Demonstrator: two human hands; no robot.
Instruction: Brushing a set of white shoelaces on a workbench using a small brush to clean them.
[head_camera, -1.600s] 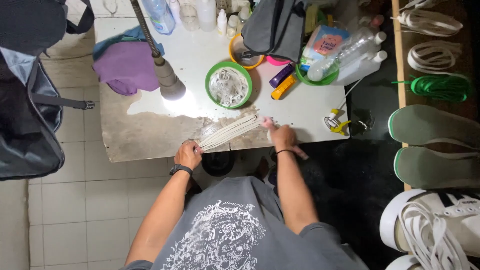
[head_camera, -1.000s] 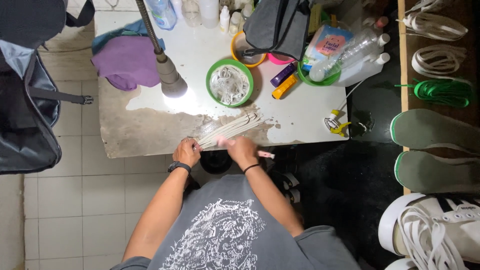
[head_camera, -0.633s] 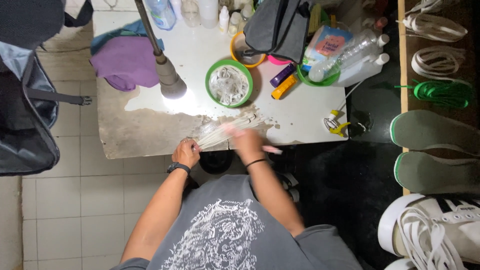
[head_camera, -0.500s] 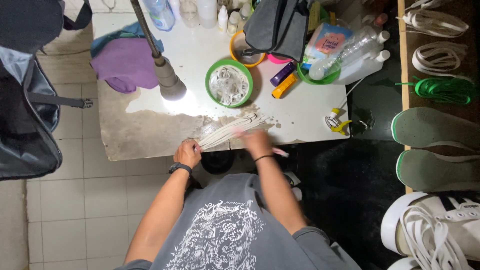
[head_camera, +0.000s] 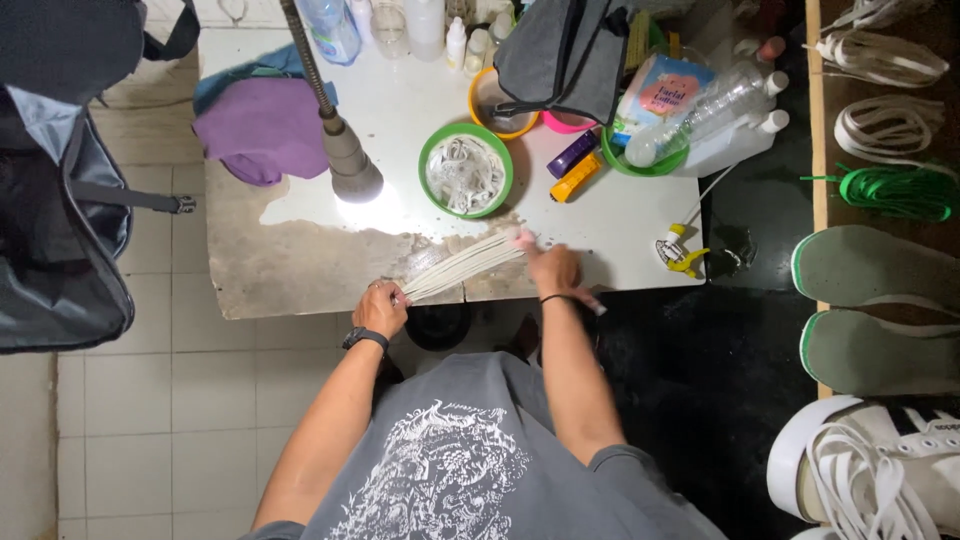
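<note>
You're pinching laces (head_camera: 462, 268) in left hand (head_camera: 381, 309) | right hand (head_camera: 556, 270) gripping brush (head_camera: 585, 297) | risk: hard strokes yanking laces loose.

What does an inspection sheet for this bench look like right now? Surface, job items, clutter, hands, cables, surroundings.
Surface: white table, worn and stained along the near edge, lit by a lamp.
Job items: bundle of white laces stretched flat; pink-handled brush.
Clutter: green bowl of white laces, purple cloth, bottles, grey pouch.
Hands: left hand grips the bundle end; right hand holds the brush at the other end.
Cables: nothing seen.
Surroundings: tiled floor, dark bag, shoe soles, green laces.
</note>
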